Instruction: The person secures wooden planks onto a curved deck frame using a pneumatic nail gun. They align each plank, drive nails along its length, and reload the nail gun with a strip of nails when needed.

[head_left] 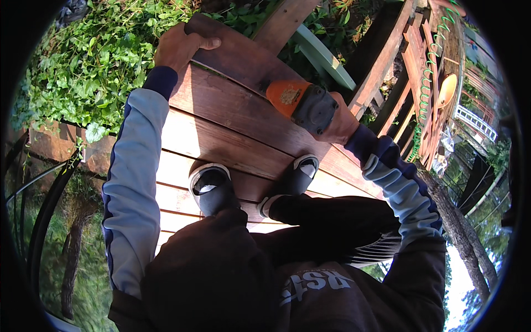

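Observation:
My left hand (180, 50) grips the left end of a dark reddish-brown wooden board (238, 54). Its thumb lies over the board's top face, while the other fingers are mostly hidden. Toward the right, my right hand (340, 123) is closed around an orange and black nail gun (301, 105). The gun's rounded body hides part of that hand, and its tip is out of sight. The board lies along the far edge of a plank deck (227, 122), and the nail gun is over the board's right part.
Both my shoes (211, 188) stand on the deck. Green ivy (94, 72) grows beyond it at the left. A grey-green beam (323, 55) and a brown post (285, 25) meet the far edge. A green coiled hose (426, 88) hangs at the right near loose planks (415, 55).

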